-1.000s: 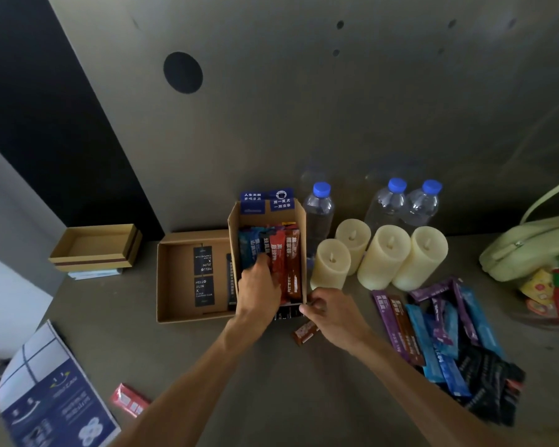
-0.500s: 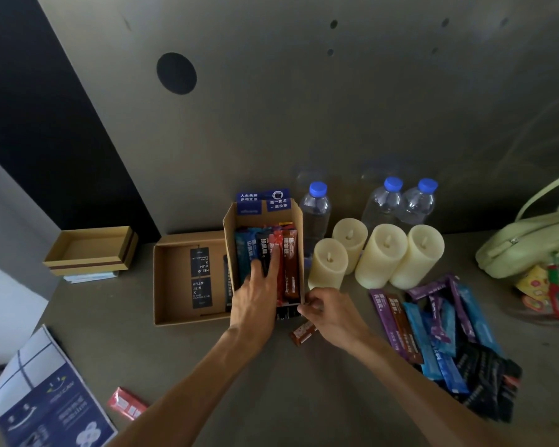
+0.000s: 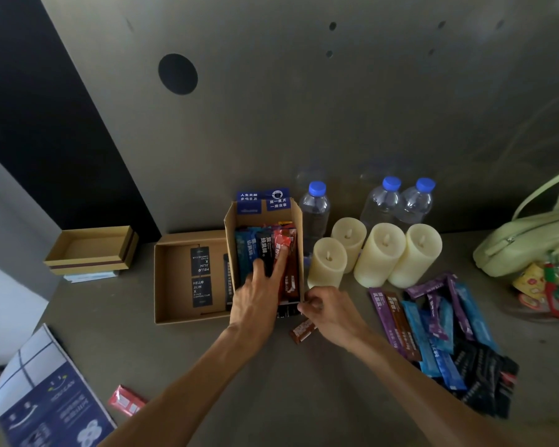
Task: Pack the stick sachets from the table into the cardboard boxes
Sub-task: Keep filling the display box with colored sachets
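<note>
A narrow cardboard box stands open at the table's middle, filled with blue, black, red and brown stick sachets. My left hand reaches into it, two straight fingers pressing on the sachets. My right hand grips the box's near right corner with curled fingers. A brown sachet lies on the table just under that hand. A pile of loose purple, blue, brown and black sachets lies to the right.
A flat cardboard box with dark cards sits left of the narrow one. Three candles and three water bottles stand behind right. A green bag, a small tan box, a booklet and a red packet lie around.
My left hand's fingers have stretched out further into the box, pushing along the sachets. My right hand has stayed at the box's corner.
</note>
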A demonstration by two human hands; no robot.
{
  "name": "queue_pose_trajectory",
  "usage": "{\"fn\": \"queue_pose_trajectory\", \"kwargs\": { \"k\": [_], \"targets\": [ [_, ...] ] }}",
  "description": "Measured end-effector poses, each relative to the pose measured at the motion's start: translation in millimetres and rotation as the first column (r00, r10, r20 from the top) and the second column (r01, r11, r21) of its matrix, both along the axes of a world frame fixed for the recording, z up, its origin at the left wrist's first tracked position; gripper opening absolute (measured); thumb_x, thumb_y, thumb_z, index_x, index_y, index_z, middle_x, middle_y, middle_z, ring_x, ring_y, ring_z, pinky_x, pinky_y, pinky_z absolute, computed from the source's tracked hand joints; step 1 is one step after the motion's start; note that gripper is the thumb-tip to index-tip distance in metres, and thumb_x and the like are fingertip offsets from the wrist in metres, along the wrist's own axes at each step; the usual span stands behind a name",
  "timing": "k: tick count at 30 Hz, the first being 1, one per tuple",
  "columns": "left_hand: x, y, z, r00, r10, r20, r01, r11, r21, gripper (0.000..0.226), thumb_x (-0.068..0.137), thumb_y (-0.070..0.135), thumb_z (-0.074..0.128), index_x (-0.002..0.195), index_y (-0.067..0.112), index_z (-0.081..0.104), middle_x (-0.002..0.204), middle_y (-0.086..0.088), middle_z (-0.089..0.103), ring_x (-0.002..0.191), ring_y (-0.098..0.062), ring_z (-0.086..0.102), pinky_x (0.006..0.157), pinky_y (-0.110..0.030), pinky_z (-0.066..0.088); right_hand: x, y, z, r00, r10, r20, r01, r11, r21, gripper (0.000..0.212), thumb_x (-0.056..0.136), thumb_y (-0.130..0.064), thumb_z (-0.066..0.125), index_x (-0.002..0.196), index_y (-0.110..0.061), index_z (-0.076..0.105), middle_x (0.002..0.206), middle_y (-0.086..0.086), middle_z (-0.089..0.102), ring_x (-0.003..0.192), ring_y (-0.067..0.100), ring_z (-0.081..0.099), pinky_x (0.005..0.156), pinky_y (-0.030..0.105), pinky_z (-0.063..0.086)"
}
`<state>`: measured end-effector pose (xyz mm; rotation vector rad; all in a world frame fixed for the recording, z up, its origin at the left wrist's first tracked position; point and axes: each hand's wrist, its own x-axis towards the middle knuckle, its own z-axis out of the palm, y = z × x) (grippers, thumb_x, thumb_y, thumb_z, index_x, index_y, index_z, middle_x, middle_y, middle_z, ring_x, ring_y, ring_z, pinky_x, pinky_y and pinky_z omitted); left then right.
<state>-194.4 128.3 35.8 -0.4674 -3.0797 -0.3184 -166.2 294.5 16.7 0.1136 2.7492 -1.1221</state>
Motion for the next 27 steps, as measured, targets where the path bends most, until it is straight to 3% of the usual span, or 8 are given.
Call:
{"fn": "queue_pose_trajectory", "kwargs": {
  "k": [2, 4, 6, 9, 14, 19, 22, 27],
  "targets": [
    [1, 0, -3, 1.000, 0.020, 0.008, -0.021, 0.996, 0.091, 0.100, 0.092, 0.014, 0.063, 0.154, 0.030, -0.015, 0.134, -0.011, 0.034, 0.101, -0.028, 0.065, 0.081, -0.042, 0.058, 0, 0, 0, 1.000, -0.008, 0.002, 0.008, 1.000, -0.002, 0.018, 0.094, -0.037, 0.067, 0.078, -0.030, 0.064, 0.076, -0.011, 0.070, 0.073, 0.002, 0.067, 0.066, 0.026, 0.054],
    [0, 3, -6, 0.995, 0.096, 0.022, -0.099, 0.959, 0.266, 0.078, 0.095, 0.020, 0.060, 0.154, 0.019, 0.010, 0.130, -0.010, 0.043, 0.099, -0.030, 0.067, 0.078, -0.043, 0.059, 0, 0, -1, 1.000, -0.007, -0.002, 0.007, 1.000, 0.002, 0.020, 0.095, -0.037, 0.066, 0.076, -0.031, 0.063, 0.072, -0.012, 0.067, 0.071, 0.001, 0.066, 0.063, 0.024, 0.050],
    [-4, 5, -6, 0.979, 0.199, 0.047, -0.202, 0.899, 0.388, 0.046, 0.096, 0.023, 0.058, 0.135, 0.008, 0.039, 0.123, -0.011, 0.053, 0.097, -0.032, 0.068, 0.074, -0.041, 0.057, 1, -1, -1, 1.000, -0.004, 0.000, 0.004, 1.000, 0.005, 0.020, 0.095, -0.037, 0.065, 0.077, -0.029, 0.064, 0.072, -0.013, 0.066, 0.071, 0.001, 0.066, 0.063, 0.023, 0.051],
    [-9, 8, -5, 0.962, 0.255, 0.098, -0.273, 0.880, 0.388, 0.025, 0.096, 0.021, 0.058, 0.114, 0.003, 0.054, 0.110, -0.012, 0.062, 0.091, -0.030, 0.068, 0.067, -0.031, 0.050, 0, -1, -1, 1.000, -0.004, 0.017, 0.004, 1.000, -0.004, 0.017, 0.095, -0.036, 0.065, 0.082, -0.025, 0.068, 0.077, -0.009, 0.071, 0.074, 0.003, 0.068, 0.070, 0.029, 0.058],
    [-11, 10, -6, 0.950, 0.253, 0.181, -0.309, 0.843, 0.441, 0.017, 0.095, 0.023, 0.060, 0.102, 0.008, 0.059, 0.099, -0.008, 0.066, 0.082, -0.027, 0.067, 0.066, -0.036, 0.054, 0, 0, -1, 1.000, 0.001, 0.023, -0.001, 1.000, -0.002, 0.019, 0.095, -0.035, 0.066, 0.083, -0.022, 0.069, 0.076, -0.008, 0.071, 0.073, 0.004, 0.069, 0.069, 0.029, 0.058],
    [-12, 8, -3, 0.951, 0.238, 0.199, -0.309, 0.798, 0.517, 0.012, 0.099, 0.023, 0.055, 0.104, 0.012, 0.052, 0.090, -0.001, 0.066, 0.067, -0.015, 0.060, 0.049, -0.015, 0.038, -1, -1, 0, 1.000, -0.003, 0.011, 0.003, 1.000, 0.021, 0.023, 0.095, -0.033, 0.066, 0.072, -0.031, 0.062, 0.065, -0.013, 0.063, 0.066, 0.002, 0.064, 0.061, 0.021, 0.047],
    [-12, 8, 2, 0.952, 0.221, 0.213, -0.304, 0.775, 0.554, 0.011, 0.102, 0.023, 0.048, 0.107, 0.013, 0.044, 0.082, 0.006, 0.059, 0.060, -0.006, 0.055, 0.044, -0.014, 0.034, -1, -1, 1, 1.000, 0.001, 0.015, -0.002, 1.000, 0.013, 0.023, 0.095, -0.033, 0.066, 0.073, -0.030, 0.062, 0.064, -0.012, 0.064, 0.065, 0.002, 0.064, 0.060, 0.020, 0.045],
    [-9, 1, 0, 0.940, 0.160, 0.300, -0.323, 0.696, 0.641, 0.020, 0.099, 0.017, 0.053, 0.116, 0.016, 0.043, 0.099, 0.000, 0.065, 0.082, -0.015, 0.066, 0.069, -0.028, 0.054, -1, 0, 0, 1.000, 0.005, 0.017, -0.005, 1.000, 0.019, 0.028, 0.095, -0.034, 0.065, 0.068, -0.030, 0.060, 0.062, -0.010, 0.063, 0.063, 0.004, 0.063, 0.060, 0.021, 0.045]
  ]
}}
